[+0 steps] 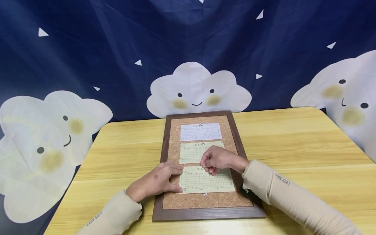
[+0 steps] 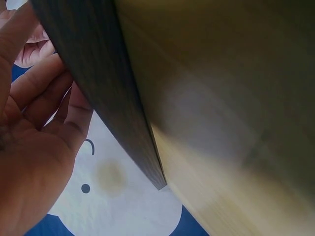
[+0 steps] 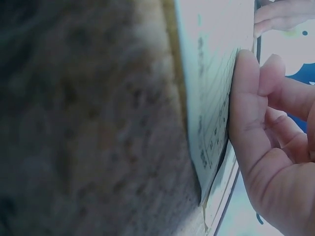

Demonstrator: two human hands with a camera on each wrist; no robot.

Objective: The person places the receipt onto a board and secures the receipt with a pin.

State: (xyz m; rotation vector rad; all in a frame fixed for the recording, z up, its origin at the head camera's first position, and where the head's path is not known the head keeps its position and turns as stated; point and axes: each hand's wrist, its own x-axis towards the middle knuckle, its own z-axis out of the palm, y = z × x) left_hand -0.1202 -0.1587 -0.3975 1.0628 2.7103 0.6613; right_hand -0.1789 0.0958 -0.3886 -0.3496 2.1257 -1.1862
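A cork board (image 1: 173, 156) in a dark wooden frame (image 1: 208, 213) lies on the table. Down it run a white printed slip (image 1: 199, 133), a yellowish slip (image 1: 188, 153) and another yellowish slip (image 1: 202, 182). Shiny pins sit at the top of the upper two. At the top edge of the lowest slip, my right hand (image 1: 218, 158) pinches a small shiny push pin (image 1: 203, 167), largely covered by the fingertips. My left hand (image 1: 160, 181) rests across the frame's left side, its extended fingers touching the lowest slip's left edge. The right wrist view shows fingers against slip paper (image 3: 211, 98).
A small shiny object (image 1: 205, 194) lies on the cork just below the lowest slip. The yellow wooden table (image 1: 293, 140) extends to both sides of the board. Behind it hangs a dark blue cloth (image 1: 188, 32) with white clouds.
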